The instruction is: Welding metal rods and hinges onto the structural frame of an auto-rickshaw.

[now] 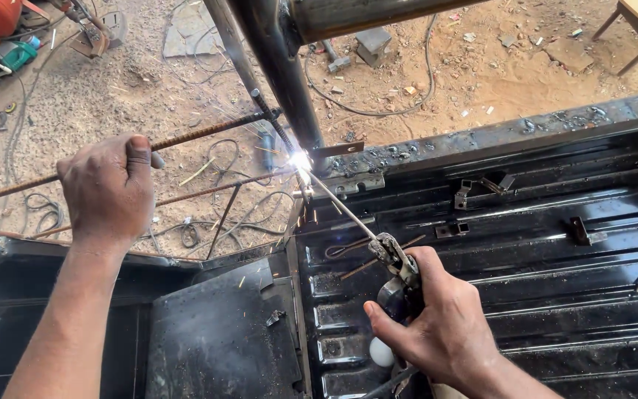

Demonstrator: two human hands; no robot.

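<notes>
My left hand grips a ribbed steel rebar that runs from the left up to a dark steel post. In my right hand is a welding electrode holder. Its thin electrode rod reaches up-left to a bright arc where the post meets the black ribbed truck bed. Sparks scatter around the arc.
Sandy ground with cables, scrap pieces and a concrete block lies beyond the bed edge. Small metal brackets sit on the bed floor. A flat dark plate lies at lower left. A wooden table leg stands top right.
</notes>
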